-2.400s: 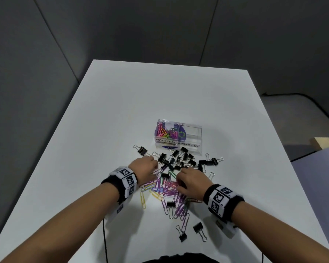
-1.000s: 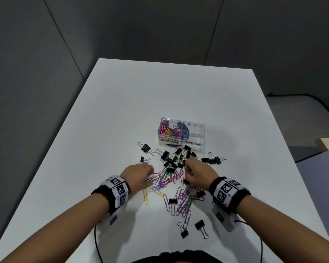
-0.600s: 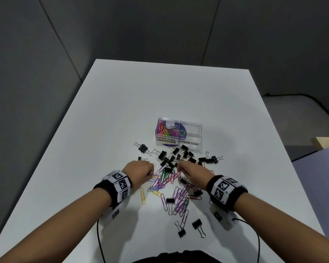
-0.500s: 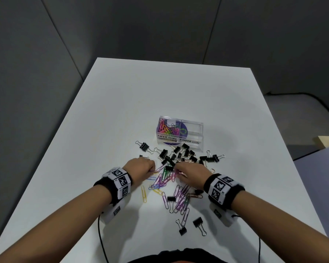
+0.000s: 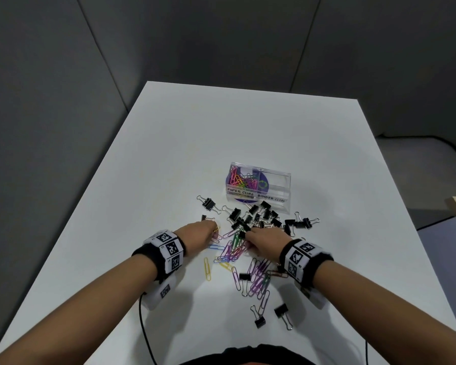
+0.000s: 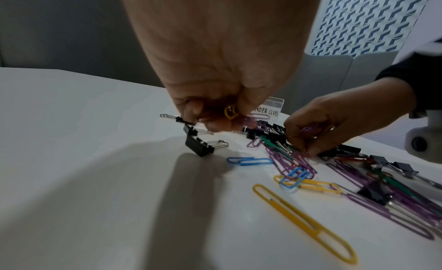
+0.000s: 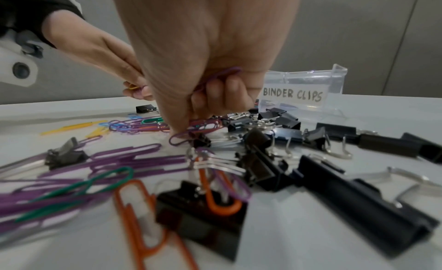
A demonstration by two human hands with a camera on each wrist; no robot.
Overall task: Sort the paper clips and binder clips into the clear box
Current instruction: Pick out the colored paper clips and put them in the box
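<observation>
A clear box (image 5: pixel 259 186) with two compartments stands on the white table (image 5: pixel 169 159); its left one, labelled paper clips, holds coloured paper clips, and the right one, labelled binder clips (image 7: pixel 293 94), looks empty. Coloured paper clips (image 5: pixel 232 250) and black binder clips (image 5: pixel 258 216) lie mixed in front of it. My left hand (image 5: pixel 199 237) hovers at the pile's left edge, its fingers curled round a yellow paper clip (image 6: pixel 230 111) and a purple one. My right hand (image 5: pixel 263 242) holds purple paper clips (image 7: pixel 220 74) in its curled fingers while its fingertips reach down into the pile.
Two binder clips (image 5: pixel 271 316) lie apart near the table's front edge. A lone yellow paper clip (image 5: pixel 207 268) lies left of the pile. A black cable (image 5: pixel 144 327) trails from my left wrist across the table. Grey walls enclose the table's far and left sides.
Both hands have crept forward from the near part of the pile toward the binder clips, gathering paper clips. The box has not moved.
</observation>
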